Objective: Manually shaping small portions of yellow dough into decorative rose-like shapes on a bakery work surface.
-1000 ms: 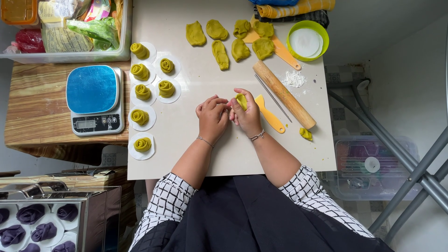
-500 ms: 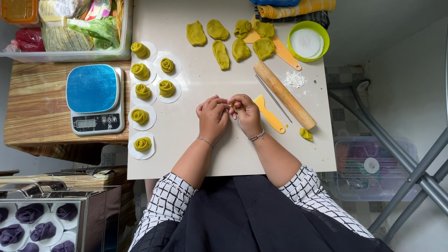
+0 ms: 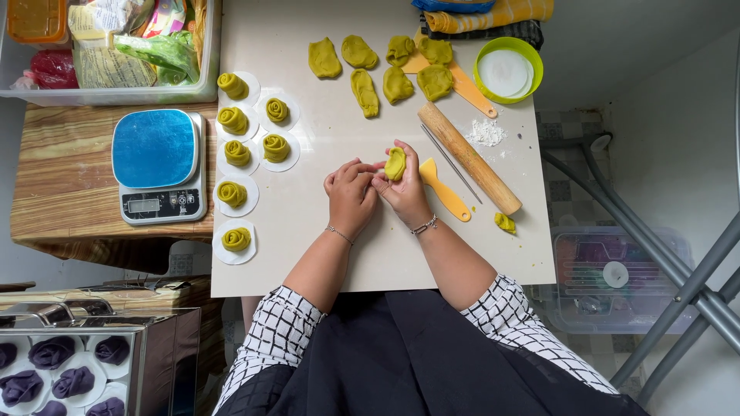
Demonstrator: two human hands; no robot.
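Pinched between both sets of fingers, a green dough piece (image 3: 395,163) sits mostly in the right hand (image 3: 405,192), with the left hand (image 3: 351,196) closed beside it at the board's (image 3: 370,254) middle. Squeezing too hard could tear or flatten the soft roll. Far right, a green bowl (image 3: 532,58) holds white flour; far left, a clear bin (image 3: 116,94) holds packets.

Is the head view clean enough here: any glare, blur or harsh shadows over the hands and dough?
Head view: soft, even light, only faint shadows under the left hand and right hand; the dough piece is sharp; no glare on the white table; straight edges bend slightly toward the frame's borders.
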